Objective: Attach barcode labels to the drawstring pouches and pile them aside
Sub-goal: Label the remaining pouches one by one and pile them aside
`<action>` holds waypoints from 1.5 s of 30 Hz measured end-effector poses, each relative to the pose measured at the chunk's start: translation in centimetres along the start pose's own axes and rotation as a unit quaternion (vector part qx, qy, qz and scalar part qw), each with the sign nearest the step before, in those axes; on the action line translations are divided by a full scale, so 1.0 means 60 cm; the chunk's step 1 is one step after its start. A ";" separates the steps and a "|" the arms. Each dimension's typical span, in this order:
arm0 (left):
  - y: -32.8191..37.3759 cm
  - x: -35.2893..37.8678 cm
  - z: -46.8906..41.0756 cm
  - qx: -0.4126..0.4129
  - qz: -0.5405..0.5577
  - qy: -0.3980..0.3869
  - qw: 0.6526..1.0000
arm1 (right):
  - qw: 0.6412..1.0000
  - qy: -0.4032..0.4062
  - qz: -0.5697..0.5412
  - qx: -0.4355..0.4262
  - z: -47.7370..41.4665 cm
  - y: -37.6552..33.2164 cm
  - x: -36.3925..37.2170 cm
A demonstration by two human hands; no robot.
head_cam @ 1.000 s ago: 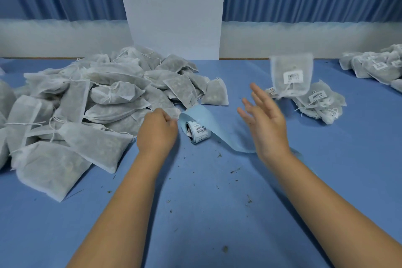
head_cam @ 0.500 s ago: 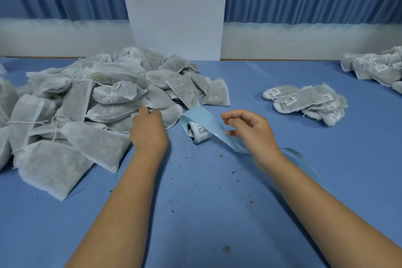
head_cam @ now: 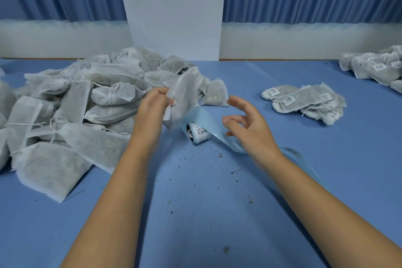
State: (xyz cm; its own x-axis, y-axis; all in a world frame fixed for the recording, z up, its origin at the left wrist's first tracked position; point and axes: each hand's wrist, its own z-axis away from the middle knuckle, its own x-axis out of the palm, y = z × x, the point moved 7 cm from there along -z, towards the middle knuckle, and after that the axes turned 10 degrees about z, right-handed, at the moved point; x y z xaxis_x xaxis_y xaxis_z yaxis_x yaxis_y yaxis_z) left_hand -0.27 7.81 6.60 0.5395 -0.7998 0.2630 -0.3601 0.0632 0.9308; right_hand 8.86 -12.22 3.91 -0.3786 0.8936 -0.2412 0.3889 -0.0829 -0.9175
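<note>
My left hand (head_cam: 152, 106) grips one white drawstring pouch (head_cam: 185, 93) by its edge and holds it lifted above the table, just right of the big heap of unlabelled pouches (head_cam: 71, 111). A roll of barcode labels (head_cam: 199, 132) lies on the blue table below the pouch, with its pale blue backing strip (head_cam: 211, 124) trailing to the right under my right wrist. My right hand (head_cam: 248, 126) hovers over that strip with fingers spread and loosely bent, holding nothing. A small pile of labelled pouches (head_cam: 304, 102) lies to the right.
A second pile of labelled pouches (head_cam: 374, 67) sits at the far right edge. A white panel (head_cam: 174, 11) stands behind the table before blue curtains. Dry plant crumbs are scattered over the blue tabletop (head_cam: 206, 202) near me.
My left hand has picked a pouch out of the heap and lifted it. My right hand let a labelled pouch fly onto the right pile, came back to the strip and opened up.
</note>
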 end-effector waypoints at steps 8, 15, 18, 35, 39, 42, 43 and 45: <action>-0.024 0.035 0.009 -0.046 -0.065 -0.170 0.982 | 0.995 -0.055 -0.078 0.015 -0.001 -0.005 0.012; -0.023 0.046 0.020 -0.028 -0.125 -0.156 0.979 | 0.999 -0.024 -0.013 -0.019 0.003 -0.011 0.011; 0.011 0.048 0.030 0.117 -0.176 -0.097 0.973 | 0.995 -0.020 0.077 -0.052 0.006 -0.013 0.013; 0.005 0.082 0.047 0.175 -0.398 -0.218 0.874 | 0.883 0.054 0.358 -0.298 0.020 -0.081 -0.013; -0.002 0.083 0.048 0.097 -0.367 -0.242 0.893 | 0.859 0.110 0.371 -0.336 0.031 -0.090 -0.016; -0.002 0.094 0.060 0.029 -0.244 -0.301 0.922 | 0.864 0.135 0.351 -0.335 0.033 -0.087 -0.018; -0.001 0.098 0.064 0.018 -0.200 -0.308 0.930 | 0.873 0.135 0.337 -0.326 0.031 -0.084 -0.018; 0.005 0.102 0.064 0.006 -0.097 -0.292 0.951 | 0.893 0.113 0.313 -0.301 0.028 -0.076 -0.014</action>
State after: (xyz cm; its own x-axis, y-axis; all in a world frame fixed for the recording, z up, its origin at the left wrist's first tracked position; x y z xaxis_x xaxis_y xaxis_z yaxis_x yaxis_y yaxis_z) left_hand -0.01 0.65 7.49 0.0833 -0.9911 -0.1035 -0.3072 -0.1243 0.9435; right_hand 5.98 -13.36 7.76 0.2254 0.8272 -0.5147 0.8723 -0.4066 -0.2715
